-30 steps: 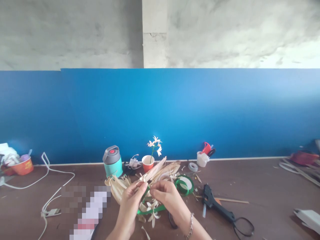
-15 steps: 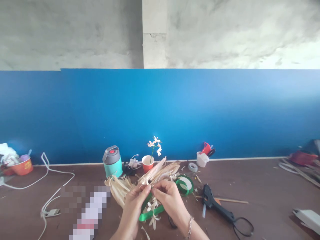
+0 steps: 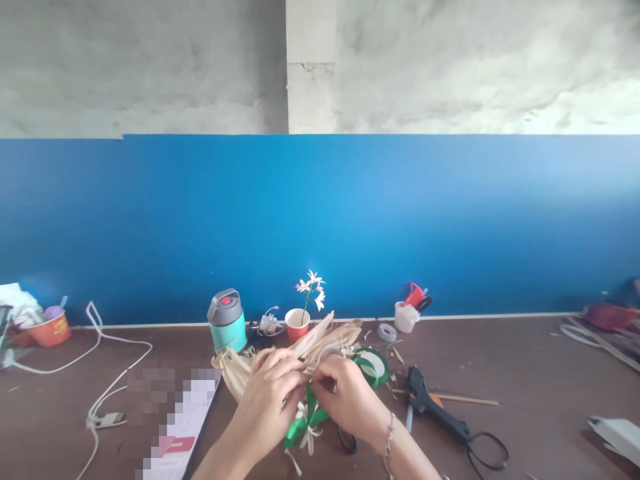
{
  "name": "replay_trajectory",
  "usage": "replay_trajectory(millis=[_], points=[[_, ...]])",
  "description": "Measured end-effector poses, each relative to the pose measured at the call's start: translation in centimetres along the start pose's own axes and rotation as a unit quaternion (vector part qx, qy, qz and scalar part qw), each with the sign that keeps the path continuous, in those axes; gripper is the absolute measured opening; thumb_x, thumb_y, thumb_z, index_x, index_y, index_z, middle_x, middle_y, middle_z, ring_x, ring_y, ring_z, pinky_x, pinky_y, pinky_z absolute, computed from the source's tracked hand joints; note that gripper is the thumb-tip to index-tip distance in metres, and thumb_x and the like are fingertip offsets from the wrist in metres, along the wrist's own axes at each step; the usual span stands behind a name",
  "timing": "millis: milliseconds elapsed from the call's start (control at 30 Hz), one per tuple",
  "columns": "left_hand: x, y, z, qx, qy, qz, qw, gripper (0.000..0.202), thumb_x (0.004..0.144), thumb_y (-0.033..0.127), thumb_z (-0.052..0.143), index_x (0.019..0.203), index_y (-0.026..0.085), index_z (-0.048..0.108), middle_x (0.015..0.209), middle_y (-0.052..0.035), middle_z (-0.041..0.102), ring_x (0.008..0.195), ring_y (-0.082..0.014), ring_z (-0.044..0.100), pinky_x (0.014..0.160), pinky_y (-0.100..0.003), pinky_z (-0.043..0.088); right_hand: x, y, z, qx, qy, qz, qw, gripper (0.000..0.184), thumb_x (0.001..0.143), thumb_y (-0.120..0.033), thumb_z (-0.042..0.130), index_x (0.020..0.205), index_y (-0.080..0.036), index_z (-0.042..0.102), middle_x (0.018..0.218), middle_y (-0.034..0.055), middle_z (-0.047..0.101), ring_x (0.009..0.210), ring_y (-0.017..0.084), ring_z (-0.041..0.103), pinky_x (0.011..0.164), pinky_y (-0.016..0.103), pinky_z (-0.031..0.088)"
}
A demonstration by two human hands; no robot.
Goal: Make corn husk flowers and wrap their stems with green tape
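Observation:
My left hand (image 3: pixel 274 392) and my right hand (image 3: pixel 345 393) meet fingertip to fingertip at the front middle of the table, above a heap of dried husks. Both have bent, closed fingers, and whatever is pinched between them is hidden or too small to make out. A shiny green ribbon (image 3: pixel 311 400) runs up to the fingertips, with another stretch lying below. White petalled flowers (image 3: pixel 311 441) lie under my hands. Pale dried husks (image 3: pixel 327 339) spread behind my fingers. A roll of green ribbon (image 3: pixel 373 367) rests just right of my right hand.
A red-and-white cup (image 3: pixel 297 327) with a flower stem (image 3: pixel 306 303) stands behind, beside a teal jar (image 3: pixel 227 327). To the right lie a black glue gun (image 3: pixel 437 410), a thin stick (image 3: pixel 465 399) and a tape roll (image 3: pixel 387 333). White cables (image 3: pixel 113 377) trail at left.
My left hand has turned over so its back shows, with its fingers reaching toward the right hand. The green ribbon beneath has shifted slightly. My right hand stays near the same spot.

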State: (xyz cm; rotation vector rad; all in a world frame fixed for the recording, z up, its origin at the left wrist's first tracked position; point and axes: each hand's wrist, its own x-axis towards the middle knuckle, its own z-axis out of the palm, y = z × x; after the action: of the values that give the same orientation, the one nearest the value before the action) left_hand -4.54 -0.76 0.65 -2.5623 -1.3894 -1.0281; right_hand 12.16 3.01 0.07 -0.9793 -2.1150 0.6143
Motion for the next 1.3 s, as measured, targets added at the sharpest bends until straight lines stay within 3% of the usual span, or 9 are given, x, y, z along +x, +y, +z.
replay_trajectory(millis=[100,200,300,467,633,767,967,1200,1300], points=[[0.1,0.1,0.0,-0.006,0.0,-0.013,1.0,0.02,0.078,0.007,0.056,0.082,0.024,0.068,0.08,-0.001,0.07,0.09,-0.0221,0.059,0.08,-0.039,0.04,0.0,-0.1,-0.3,-0.01,-0.013,-0.009,1.0,0.018,0.065,-0.003,0.05,0.056,-0.018,0.057,0.061,0.0,0.056,0.06,0.014,0.052,0.055,0.021,0.036],[0.1,0.1,0.1,-0.001,0.008,-0.009,1.0,0.018,0.076,0.007,0.057,0.077,0.022,0.066,0.078,-0.0004,0.07,0.086,-0.0212,0.059,0.077,-0.037,0.039,0.0,0.0,-0.4,-0.011,-0.017,-0.003,1.0,0.018,0.065,-0.003,0.05,0.057,-0.018,0.057,0.061,-0.0003,0.055,0.06,0.013,0.051,0.055,0.021,0.036],[0.1,0.0,0.2,0.01,0.029,-0.004,1.0,0.019,0.077,0.007,0.055,0.076,0.022,0.066,0.082,-0.002,0.071,0.089,-0.0224,0.059,0.079,-0.038,0.038,0.1,0.0,-0.2,0.007,-0.009,0.014,1.0,0.017,0.066,-0.005,0.051,0.057,-0.018,0.057,0.061,-0.0006,0.056,0.06,0.013,0.051,0.056,0.022,0.036],[-0.2,-0.4,0.8,0.001,0.051,-0.045,0.998,0.017,0.08,0.011,0.053,0.075,0.022,0.065,0.072,-0.0032,0.07,0.086,-0.0235,0.059,0.08,-0.041,0.039,0.2,-0.3,-0.1,0.058,-0.002,0.068,0.996,0.015,0.06,-0.004,0.053,0.059,-0.018,0.055,0.06,-0.0029,0.054,0.061,0.013,0.048,0.057,0.022,0.036],[-0.5,-0.2,1.6,0.014,0.085,-0.068,0.994,0.013,0.081,0.017,0.053,0.075,0.022,0.064,0.071,-0.0031,0.068,0.079,-0.022,0.06,0.08,-0.041,0.039,0.3,-0.1,-0.2,0.147,-0.035,0.133,0.98,0.011,0.062,-0.008,0.055,0.055,-0.017,0.052,0.053,-0.0053,0.048,0.055,0.011,0.043,0.051,0.021,0.032],[-0.7,0.1,2.1,0.015,0.111,-0.085,0.99,0.012,0.081,0.018,0.054,0.076,0.021,0.064,0.07,-0.0024,0.068,0.078,-0.0216,0.059,0.08,-0.04,0.038,0.3,0.0,-0.2,0.186,-0.044,0.148,0.97,0.013,0.061,-0.009,0.054,0.051,-0.017,0.05,0.048,-0.0063,0.045,0.051,0.01,0.041,0.049,0.021,0.029],[-0.8,0.0,2.3,0.046,0.126,-0.054,0.99,0.012,0.08,0.013,0.054,0.077,0.022,0.063,0.069,-0.0005,0.069,0.077,-0.0208,0.059,0.08,-0.039,0.036,0.2,0.3,0.2,0.236,-0.047,0.164,0.957,0.01,0.06,-0.008,0.054,0.056,-0.016,0.051,0.053,-0.0063,0.046,0.052,0.009,0.042,0.049,0.02,0.03],[-0.7,0.4,2.1,0.051,0.169,-0.024,0.984,0.013,0.08,0.01,0.055,0.074,0.021,0.06,0.067,0.001,0.067,0.075,-0.0188,0.058,0.079,-0.036,0.034,0.4,0.8,0.6,0.273,-0.049,0.138,0.951,0.021,0.076,-0.034,0.059,0.069,-0.014,0.056,0.057,-0.0039,0.049,0.053,0.009,0.042,0.049,0.02,0.031],[-0.5,0.9,2.0,0.032,0.192,-0.03,0.98,0.016,0.079,0.009,0.054,0.07,0.021,0.06,0.064,0.0021,0.065,0.072,-0.0181,0.057,0.078,-0.036,0.035,0.4,0.9,0.6,0.253,-0.036,0.13,0.958,0.019,0.076,-0.033,0.06,0.077,-0.013,0.061,0.063,-0.0013,0.054,0.056,0.011,0.046,0.05,0.021,0.034]])
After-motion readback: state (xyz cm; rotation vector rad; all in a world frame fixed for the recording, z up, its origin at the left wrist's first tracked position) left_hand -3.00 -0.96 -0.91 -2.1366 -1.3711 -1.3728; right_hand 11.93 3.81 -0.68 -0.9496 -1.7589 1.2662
